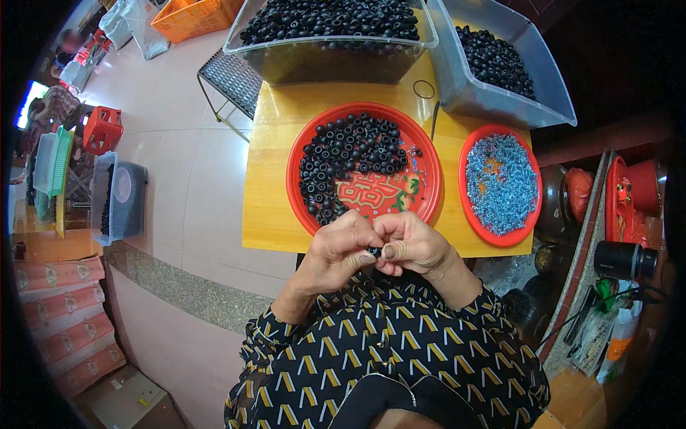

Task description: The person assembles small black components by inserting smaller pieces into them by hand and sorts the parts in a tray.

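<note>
My left hand (pixel 337 247) and my right hand (pixel 420 247) meet at the near edge of the table, fingertips pinched together. Between them is a small black round hollow piece (pixel 374 252), mostly covered by the fingers. Just beyond the hands lies a red round tray (pixel 421 204) with a printed pattern. Many loose black round hollow pieces (pixel 350 146) fill its far and left parts, with a few tiny bluish bits at its right. A smaller red tray (pixel 474 220), to the right, carries a layer of small shiny blue-silver parts (pixel 504 186).
Two clear plastic bins (pixel 329 61) (pixel 554 89) of black pieces stand at the table's (pixel 268 193) far side. A dark ring (pixel 423 89) lies between them. A woven stool (pixel 232 80) is beyond left. A black cylinder (pixel 625 259) sits on the right-hand shelf.
</note>
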The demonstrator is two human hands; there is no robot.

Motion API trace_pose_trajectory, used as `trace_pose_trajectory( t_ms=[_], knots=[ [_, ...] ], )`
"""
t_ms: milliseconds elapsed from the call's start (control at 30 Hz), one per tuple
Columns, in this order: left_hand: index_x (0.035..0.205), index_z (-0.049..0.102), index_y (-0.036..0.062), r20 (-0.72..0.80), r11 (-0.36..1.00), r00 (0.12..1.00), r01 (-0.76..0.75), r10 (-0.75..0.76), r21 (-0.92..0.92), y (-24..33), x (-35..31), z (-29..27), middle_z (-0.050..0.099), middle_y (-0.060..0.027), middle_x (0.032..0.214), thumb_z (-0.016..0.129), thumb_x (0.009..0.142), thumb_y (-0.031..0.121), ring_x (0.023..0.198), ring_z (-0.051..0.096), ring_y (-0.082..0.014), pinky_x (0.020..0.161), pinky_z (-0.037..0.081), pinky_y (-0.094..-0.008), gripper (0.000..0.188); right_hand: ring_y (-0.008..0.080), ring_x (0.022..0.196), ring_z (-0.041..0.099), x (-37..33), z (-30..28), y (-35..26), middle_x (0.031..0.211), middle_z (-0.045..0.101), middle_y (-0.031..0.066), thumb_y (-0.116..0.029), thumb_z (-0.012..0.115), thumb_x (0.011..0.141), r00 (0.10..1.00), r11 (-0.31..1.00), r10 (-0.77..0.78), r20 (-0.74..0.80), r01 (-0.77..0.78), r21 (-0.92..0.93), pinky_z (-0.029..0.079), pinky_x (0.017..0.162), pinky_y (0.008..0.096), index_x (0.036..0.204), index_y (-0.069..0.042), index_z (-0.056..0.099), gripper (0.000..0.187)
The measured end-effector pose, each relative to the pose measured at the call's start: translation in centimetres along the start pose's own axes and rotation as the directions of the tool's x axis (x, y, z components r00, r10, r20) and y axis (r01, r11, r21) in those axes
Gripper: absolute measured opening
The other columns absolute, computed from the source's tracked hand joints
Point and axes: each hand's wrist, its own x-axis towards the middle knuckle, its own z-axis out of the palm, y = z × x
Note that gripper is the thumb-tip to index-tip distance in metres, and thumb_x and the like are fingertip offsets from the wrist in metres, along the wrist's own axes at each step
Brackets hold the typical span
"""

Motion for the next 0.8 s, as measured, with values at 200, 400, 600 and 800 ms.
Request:
trace_pose_trajectory(
  t_ms=[200,400,600,800],
  knots=[
    [0.082,0.061,0.0016,-0.042,0.998,0.999,0.005,-0.002,0.06,-0.2,0.3,0.3,0.053,-0.0055,0.072,0.064,0.07,0.0,0.07,0.05,-0.0163,0.063,0.041,-0.0262,0.012,0.0071,0.055,0.054,0.6,0.1,0.4,0.069,0.055,0.002,-0.015,0.062,0.08,0.996,0.998,-0.063,-0.059,0.062,-0.017,0.041,0.043,0.0156,0.085,-0.002,0.052,0.017],
    [0.092,0.059,-0.0008,-0.14,0.995,0.986,0.081,-0.088,-0.061,-1.0,0.4,0.9,0.051,-0.0041,0.075,0.063,0.072,0.0,0.071,0.049,-0.0131,0.063,0.041,-0.0255,0.021,0.0075,0.056,0.055,0.3,0.3,-0.9,0.069,0.056,0.0029,-0.015,0.061,0.081,0.986,0.999,-0.04,-0.164,0.037,-0.021,0.042,0.044,0.0163,0.089,-0.001,0.053,0.017],
    [0.097,0.056,-0.0042,-0.237,0.99,0.962,0.14,-0.135,0.002,-1.1,-0.3,0.0,0.05,-0.0043,0.077,0.062,0.075,0.002,0.067,0.049,-0.0101,0.059,0.041,-0.0216,0.024,0.0085,0.061,0.054,-1.6,-1.6,-10.1,0.075,0.057,0.0071,-0.021,0.059,0.082,0.84,0.862,-0.487,-0.241,0.418,-0.285,0.038,0.043,0.0165,0.098,0.002,0.052,0.029],
    [0.092,0.057,-0.0026,-0.183,0.94,0.98,0.133,-0.077,0.314,-1.2,1.5,-0.1,0.052,-0.0095,0.077,0.063,0.072,0.001,0.067,0.053,-0.0201,0.06,0.042,-0.0281,0.022,0.0085,0.066,0.053,-1.3,-4.5,-15.7,0.081,0.059,0.0086,-0.013,0.053,0.085,0.552,0.73,-0.679,-0.484,0.437,-0.526,0.041,0.054,0.0173,0.106,0.003,0.054,0.027]
  ],
)
